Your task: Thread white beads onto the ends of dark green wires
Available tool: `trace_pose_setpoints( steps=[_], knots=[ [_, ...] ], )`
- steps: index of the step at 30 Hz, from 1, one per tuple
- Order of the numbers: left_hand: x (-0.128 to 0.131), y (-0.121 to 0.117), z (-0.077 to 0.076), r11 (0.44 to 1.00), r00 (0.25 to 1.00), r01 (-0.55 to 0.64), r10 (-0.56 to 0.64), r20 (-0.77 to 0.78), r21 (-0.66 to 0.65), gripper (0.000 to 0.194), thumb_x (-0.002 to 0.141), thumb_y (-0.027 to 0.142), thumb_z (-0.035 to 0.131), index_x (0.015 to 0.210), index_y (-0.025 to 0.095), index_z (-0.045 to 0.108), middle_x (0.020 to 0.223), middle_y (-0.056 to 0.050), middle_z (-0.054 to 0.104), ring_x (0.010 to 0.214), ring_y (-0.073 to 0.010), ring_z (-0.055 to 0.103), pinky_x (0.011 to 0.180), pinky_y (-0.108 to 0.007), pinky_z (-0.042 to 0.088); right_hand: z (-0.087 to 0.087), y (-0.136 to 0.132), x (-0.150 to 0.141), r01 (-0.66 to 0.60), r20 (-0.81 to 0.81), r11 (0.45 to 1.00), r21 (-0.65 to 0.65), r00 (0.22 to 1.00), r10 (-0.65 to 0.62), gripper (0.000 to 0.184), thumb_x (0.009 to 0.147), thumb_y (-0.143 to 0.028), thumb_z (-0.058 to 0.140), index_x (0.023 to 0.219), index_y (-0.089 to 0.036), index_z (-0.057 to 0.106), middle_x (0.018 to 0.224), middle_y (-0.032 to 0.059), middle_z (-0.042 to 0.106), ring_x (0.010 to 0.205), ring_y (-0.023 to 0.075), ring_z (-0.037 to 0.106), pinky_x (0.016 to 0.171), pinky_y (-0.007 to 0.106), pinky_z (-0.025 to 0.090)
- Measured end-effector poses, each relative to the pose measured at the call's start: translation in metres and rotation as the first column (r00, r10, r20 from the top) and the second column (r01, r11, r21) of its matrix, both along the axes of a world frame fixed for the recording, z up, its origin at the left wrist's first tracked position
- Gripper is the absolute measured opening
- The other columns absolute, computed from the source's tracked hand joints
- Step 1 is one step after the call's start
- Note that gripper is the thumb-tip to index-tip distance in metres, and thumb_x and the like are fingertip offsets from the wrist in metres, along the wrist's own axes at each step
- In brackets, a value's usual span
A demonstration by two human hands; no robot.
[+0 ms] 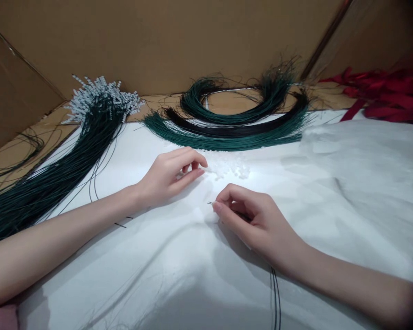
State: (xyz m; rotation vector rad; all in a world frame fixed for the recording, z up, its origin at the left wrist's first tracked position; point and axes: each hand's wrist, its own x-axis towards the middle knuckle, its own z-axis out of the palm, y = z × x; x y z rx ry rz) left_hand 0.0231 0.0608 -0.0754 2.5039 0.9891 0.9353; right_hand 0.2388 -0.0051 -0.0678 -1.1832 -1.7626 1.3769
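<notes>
My right hand (251,217) pinches several thin dark wires (276,293) between thumb and forefinger. Their short ends poke out past the fingertips, and the long tails come out below the wrist. To the left, my left hand (174,176) reaches to the edge of a loose pile of small white beads (229,165). Its thumb and forefinger tips are slightly apart, with no bead visible between them. At the far left lies a thick bundle of dark green wires (79,146), their far ends strung with white beads (103,96).
Curved bundles of green wire (227,141) and black wire (223,130) lie behind the beads. Red ribbon (385,94) is heaped at the back right, near crumpled clear plastic (371,160). Cardboard walls (175,41) enclose the white work surface (151,275). Short wire pieces (120,225) lie by my left forearm.
</notes>
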Motion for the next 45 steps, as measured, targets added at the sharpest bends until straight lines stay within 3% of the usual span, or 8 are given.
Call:
trace_pose_setpoints(
  steps=[3, 8, 16, 29, 36, 38, 41, 45],
  knots=[
    [-0.005, 0.014, -0.005, 0.998, 0.994, -0.024, 0.030, -0.108, 0.057, 0.009, 0.093, 0.018, 0.060, 0.099, 0.015, 0.066, 0.086, -0.003, 0.058, 0.073, -0.0123, 0.053, 0.068, -0.025, 0.043, 0.000, 0.000, 0.000, 0.000, -0.001, 1.000, -0.001, 1.000, 0.000, 0.021, 0.094, -0.027, 0.053, 0.074, -0.019, 0.053, 0.060, -0.0053, 0.043, 0.055, 0.0087, 0.036, 0.050, 0.024, 0.028],
    [-0.002, 0.023, -0.008, 0.993, 0.991, 0.036, -0.022, -0.131, 0.109, 0.009, 0.094, 0.018, 0.058, 0.095, 0.015, 0.066, 0.089, -0.004, 0.060, 0.080, -0.0151, 0.055, 0.074, -0.027, 0.044, -0.001, 0.000, -0.001, -0.003, 0.000, 1.000, 0.006, 1.000, 0.003, 0.021, 0.094, -0.027, 0.053, 0.074, -0.019, 0.052, 0.061, -0.0051, 0.043, 0.056, 0.0093, 0.036, 0.051, 0.025, 0.028],
    [0.004, 0.019, -0.005, 0.995, 0.985, 0.031, -0.015, -0.173, 0.092, 0.009, 0.094, 0.022, 0.060, 0.092, 0.016, 0.066, 0.087, -0.004, 0.061, 0.081, -0.0171, 0.053, 0.076, -0.030, 0.041, -0.002, 0.000, -0.001, -0.012, -0.001, 1.000, 0.022, 1.000, 0.012, 0.021, 0.094, -0.027, 0.052, 0.074, -0.019, 0.053, 0.061, -0.0050, 0.044, 0.056, 0.0092, 0.036, 0.051, 0.025, 0.028],
    [0.010, 0.018, 0.003, 0.995, 0.967, -0.097, 0.100, -0.235, 0.026, 0.009, 0.091, 0.016, 0.060, 0.086, 0.017, 0.067, 0.084, -0.002, 0.062, 0.080, -0.0164, 0.054, 0.073, -0.031, 0.036, -0.003, 0.000, -0.001, -0.005, 0.009, 0.999, 0.040, 1.000, 0.005, 0.021, 0.093, -0.026, 0.053, 0.074, -0.019, 0.054, 0.060, -0.0053, 0.044, 0.055, 0.0088, 0.037, 0.050, 0.025, 0.027],
    [0.010, 0.017, 0.004, 0.994, 0.992, -0.102, 0.105, -0.070, 0.048, 0.011, 0.089, 0.008, 0.056, 0.081, 0.014, 0.062, 0.084, -0.002, 0.063, 0.078, -0.0152, 0.055, 0.072, -0.030, 0.040, -0.003, 0.000, 0.000, 0.001, -0.006, 1.000, 0.021, 1.000, -0.001, 0.020, 0.093, -0.026, 0.053, 0.074, -0.019, 0.054, 0.061, -0.0053, 0.043, 0.055, 0.0088, 0.036, 0.051, 0.025, 0.028],
    [0.010, 0.012, 0.007, 0.997, 0.997, -0.083, 0.083, 0.006, 0.002, 0.013, 0.088, 0.006, 0.055, 0.082, 0.015, 0.061, 0.082, -0.002, 0.064, 0.078, -0.0146, 0.056, 0.073, -0.029, 0.042, -0.002, 0.000, 0.000, 0.017, -0.026, 1.000, 0.014, 1.000, -0.016, 0.020, 0.093, -0.026, 0.054, 0.075, -0.018, 0.054, 0.061, -0.0052, 0.044, 0.055, 0.0087, 0.036, 0.050, 0.025, 0.028],
    [0.011, -0.001, 0.011, 0.975, 0.978, -0.002, 0.048, 0.201, -0.221, 0.010, 0.089, 0.007, 0.057, 0.085, 0.015, 0.063, 0.083, -0.001, 0.067, 0.079, -0.0135, 0.061, 0.073, -0.027, 0.047, -0.001, 0.000, 0.000, 0.041, -0.061, 0.999, -0.009, 0.997, -0.041, 0.020, 0.093, -0.027, 0.055, 0.075, -0.018, 0.054, 0.062, -0.0052, 0.044, 0.055, 0.0082, 0.036, 0.049, 0.024, 0.027],
    [0.015, -0.017, 0.010, 0.835, 0.906, 0.183, 0.061, 0.418, -0.519, 0.004, 0.087, 0.014, 0.067, 0.084, 0.014, 0.065, 0.082, -0.003, 0.068, 0.079, -0.0130, 0.065, 0.073, -0.024, 0.053, 0.001, 0.001, 0.000, 0.071, -0.080, 0.997, -0.038, 0.994, -0.074, 0.019, 0.094, -0.028, 0.056, 0.078, -0.018, 0.055, 0.063, -0.0054, 0.044, 0.054, 0.0079, 0.036, 0.048, 0.024, 0.027]
  ],
)
